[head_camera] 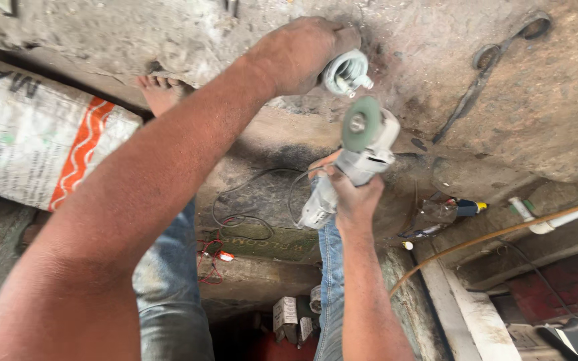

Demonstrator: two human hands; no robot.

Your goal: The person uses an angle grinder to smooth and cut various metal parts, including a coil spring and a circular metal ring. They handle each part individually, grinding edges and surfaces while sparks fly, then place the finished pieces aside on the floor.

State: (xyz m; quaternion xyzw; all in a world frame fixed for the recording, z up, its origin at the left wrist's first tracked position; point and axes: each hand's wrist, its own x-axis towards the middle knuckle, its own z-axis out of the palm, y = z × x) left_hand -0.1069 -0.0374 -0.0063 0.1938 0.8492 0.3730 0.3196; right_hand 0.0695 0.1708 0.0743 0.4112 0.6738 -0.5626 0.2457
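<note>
Grey plastic fills the right hand (352,197): its grip is closed round the body of an angle grinder (352,167), just right of the frame's centre, with the green disc (361,124) pointing up the frame. Just above the disc, the left hand (299,53) has its grip closed over a pale metal part (347,72) with ribbed coils and a short stub; the part sits at top centre, pressed against the dusty concrete counter (436,47). Disc and part are close together, though I cannot tell whether they touch.

From the grinder's rear a black cord (249,217) loops down across the dark surface below the hands. Blue jeans (168,281) cover both legs in the lower middle, and a bare foot (162,90) rests at upper left beside a white woven sack (28,140) with an orange wavy stripe. At upper right a long metal tool with ring handles (496,63) lies flat on the counter. Toward the right edge a yellowish hose (503,234) runs diagonally, with a white pipe piece (543,224) near it. Red wires (212,257) lie low between the legs.
</note>
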